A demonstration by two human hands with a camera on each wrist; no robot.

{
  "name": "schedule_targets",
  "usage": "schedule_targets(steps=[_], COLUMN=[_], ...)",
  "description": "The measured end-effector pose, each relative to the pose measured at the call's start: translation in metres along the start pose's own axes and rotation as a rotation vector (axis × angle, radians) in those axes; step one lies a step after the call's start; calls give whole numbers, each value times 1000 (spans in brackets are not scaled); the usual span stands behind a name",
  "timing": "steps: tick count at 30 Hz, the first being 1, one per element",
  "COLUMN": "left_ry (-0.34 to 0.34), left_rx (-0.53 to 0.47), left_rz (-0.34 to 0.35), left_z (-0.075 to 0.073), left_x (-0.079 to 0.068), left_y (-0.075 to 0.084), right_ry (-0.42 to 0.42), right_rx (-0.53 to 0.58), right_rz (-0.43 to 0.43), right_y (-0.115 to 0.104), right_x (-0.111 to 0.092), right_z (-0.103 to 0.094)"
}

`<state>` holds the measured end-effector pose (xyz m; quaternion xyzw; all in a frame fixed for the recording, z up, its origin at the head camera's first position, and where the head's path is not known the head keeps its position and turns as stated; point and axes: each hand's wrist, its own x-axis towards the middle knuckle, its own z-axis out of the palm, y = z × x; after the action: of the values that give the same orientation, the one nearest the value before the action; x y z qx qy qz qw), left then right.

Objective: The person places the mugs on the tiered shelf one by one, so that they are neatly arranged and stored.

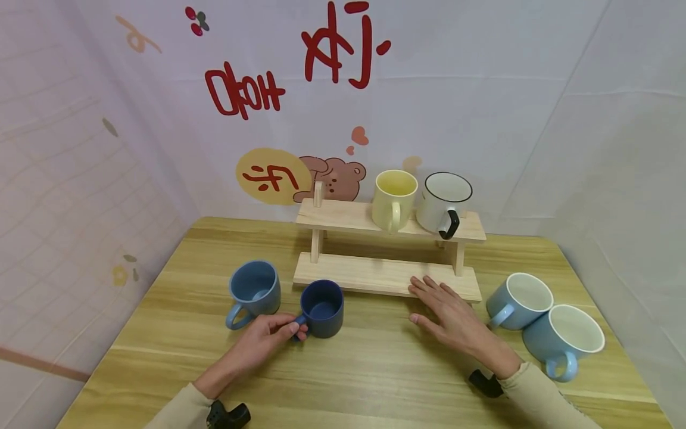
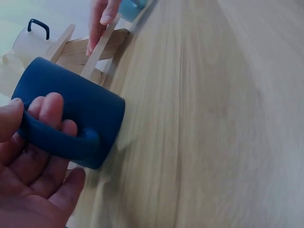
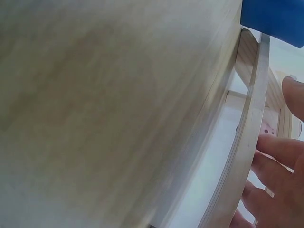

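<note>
A dark blue mug (image 1: 323,310) stands upright in front of the wooden rack's left end. My left hand (image 1: 262,341) grips its handle (image 2: 59,140), fingers through the loop and thumb on top. Close behind that hand is a medium-blue mug (image 1: 255,288), its handle toward me. My right hand (image 1: 447,313) lies with fingers extended, fingertips at the front edge of the rack's lower shelf (image 1: 375,275); in the right wrist view its fingers (image 3: 273,173) overlap the board's edge. Nothing is held in it.
On the rack's upper shelf (image 1: 343,215) stand a yellow mug (image 1: 393,205) and a white mug (image 1: 442,205) with black rim and handle. Two light blue mugs with white insides, a rear mug (image 1: 511,304) and a front mug (image 1: 557,342), sit right of my right hand. A printed cloth hangs behind.
</note>
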<state>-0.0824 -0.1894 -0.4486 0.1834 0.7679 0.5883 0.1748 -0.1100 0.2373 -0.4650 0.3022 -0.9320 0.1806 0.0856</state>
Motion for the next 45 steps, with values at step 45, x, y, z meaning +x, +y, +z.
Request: schedule_targets(steps=[45], left_ry=[378], left_rx=[-214], left_rz=[138], left_z=[26], left_x=[28], left_y=[85], right_ry=[-3], right_rx=[38], right_rz=[20], right_y=[0], right_x=[-1], right_z=[-1])
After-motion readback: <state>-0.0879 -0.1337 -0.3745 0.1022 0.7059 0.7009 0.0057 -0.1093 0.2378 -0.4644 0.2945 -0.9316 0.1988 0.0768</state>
